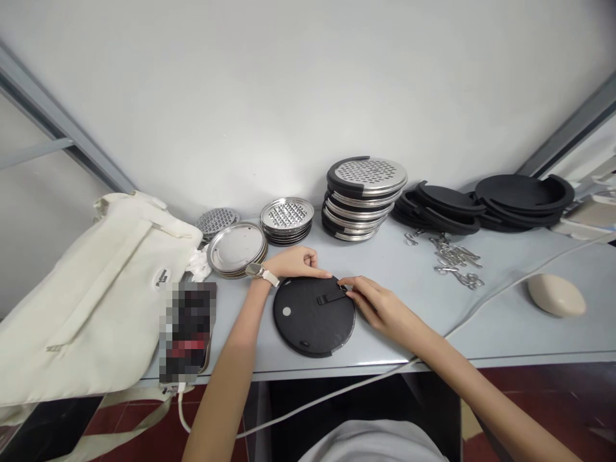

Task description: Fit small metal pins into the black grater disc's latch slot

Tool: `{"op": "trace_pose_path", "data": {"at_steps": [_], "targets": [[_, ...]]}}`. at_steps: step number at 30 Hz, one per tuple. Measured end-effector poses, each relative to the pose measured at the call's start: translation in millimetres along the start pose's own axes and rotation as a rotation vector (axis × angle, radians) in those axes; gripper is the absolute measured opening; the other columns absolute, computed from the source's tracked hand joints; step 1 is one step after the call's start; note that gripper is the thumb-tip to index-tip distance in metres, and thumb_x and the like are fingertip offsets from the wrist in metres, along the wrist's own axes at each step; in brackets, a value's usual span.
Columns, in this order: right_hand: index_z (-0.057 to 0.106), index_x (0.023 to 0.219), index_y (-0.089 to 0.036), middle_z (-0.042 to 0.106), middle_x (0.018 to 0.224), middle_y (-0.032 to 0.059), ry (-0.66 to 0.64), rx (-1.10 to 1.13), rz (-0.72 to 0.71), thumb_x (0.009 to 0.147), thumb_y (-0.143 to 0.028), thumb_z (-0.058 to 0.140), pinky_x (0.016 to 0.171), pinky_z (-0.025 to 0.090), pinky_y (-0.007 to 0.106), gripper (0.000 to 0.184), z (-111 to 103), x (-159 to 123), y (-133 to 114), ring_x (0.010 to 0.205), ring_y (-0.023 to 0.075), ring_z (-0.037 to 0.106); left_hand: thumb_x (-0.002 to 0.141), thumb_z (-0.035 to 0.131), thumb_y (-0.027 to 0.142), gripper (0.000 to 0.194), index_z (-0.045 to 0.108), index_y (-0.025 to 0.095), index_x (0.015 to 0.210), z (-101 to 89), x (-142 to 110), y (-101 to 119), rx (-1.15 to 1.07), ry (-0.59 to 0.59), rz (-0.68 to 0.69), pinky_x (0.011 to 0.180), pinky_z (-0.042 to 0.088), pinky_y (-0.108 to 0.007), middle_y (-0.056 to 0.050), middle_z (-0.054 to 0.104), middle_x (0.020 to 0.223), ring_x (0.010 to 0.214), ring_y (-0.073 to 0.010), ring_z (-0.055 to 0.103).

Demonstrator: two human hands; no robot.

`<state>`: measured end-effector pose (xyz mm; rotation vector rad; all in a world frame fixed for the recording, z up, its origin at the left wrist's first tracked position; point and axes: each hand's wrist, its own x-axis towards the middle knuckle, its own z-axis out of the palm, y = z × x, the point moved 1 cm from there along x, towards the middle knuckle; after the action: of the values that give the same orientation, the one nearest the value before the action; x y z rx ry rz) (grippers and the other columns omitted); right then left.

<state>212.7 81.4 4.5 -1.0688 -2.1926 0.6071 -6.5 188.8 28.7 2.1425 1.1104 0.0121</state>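
A round black disc [312, 327] with a pale round spot and a small black tab [330, 298] lies flat on the table in front of me. At its far edge is my left hand [298, 262], fingers curled and thumb pressed along the rim. My right hand [378, 301] is closed at the disc's right edge. Thumb and forefinger pinch a small metal clip [342, 287] at the tab's end; the fingers partly hide it. More silver wire clips [452, 253] lie in a loose pile to the right.
Behind stand stacked perforated metal discs with black rims [368, 176], grater discs [287, 215], plain metal lids [237, 247] and black rings [520, 192]. A white bag [96, 289] and a phone [187, 333] are left. A white cable [481, 311] crosses toward a beige rounded object [557, 294].
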Motion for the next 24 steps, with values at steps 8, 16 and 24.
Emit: {"op": "trace_pose_path", "data": {"at_steps": [8,16,24], "targets": [[0.051,0.118,-0.023,0.067,0.108,0.0093,-0.011,0.008,0.023,0.1,-0.021,0.038,0.083,0.054,0.036,0.023,-1.5,-0.3,-2.0,0.095,0.0221,0.067,0.066,0.069,0.067,0.051,0.059,0.018,0.072,-0.6,0.2,2.9,-0.093,0.093,0.036,0.051,0.029,-0.023,0.003,0.052,0.063,0.058,-0.0109,0.044],[0.05,0.118,-0.023,0.068,0.106,0.0087,-0.022,0.0,0.039,0.1,-0.022,0.038,0.081,0.053,0.034,0.021,-1.9,-0.7,-2.7,0.092,0.0212,0.068,0.066,0.07,0.068,0.052,0.059,0.017,0.072,-1.0,-2.1,5.3,-0.108,0.098,0.043,0.052,0.027,-0.024,0.003,0.052,0.063,0.058,-0.0111,0.043],[0.05,0.116,-0.024,0.068,0.105,0.0086,-0.02,0.0,0.049,0.1,-0.022,0.038,0.078,0.053,0.034,0.02,-2.5,-1.0,-4.8,0.088,0.0214,0.068,0.066,0.07,0.067,0.052,0.059,0.017,0.072,-1.2,-1.8,4.5,-0.105,0.097,0.046,0.052,0.028,-0.024,0.003,0.052,0.063,0.059,-0.011,0.043]]}}
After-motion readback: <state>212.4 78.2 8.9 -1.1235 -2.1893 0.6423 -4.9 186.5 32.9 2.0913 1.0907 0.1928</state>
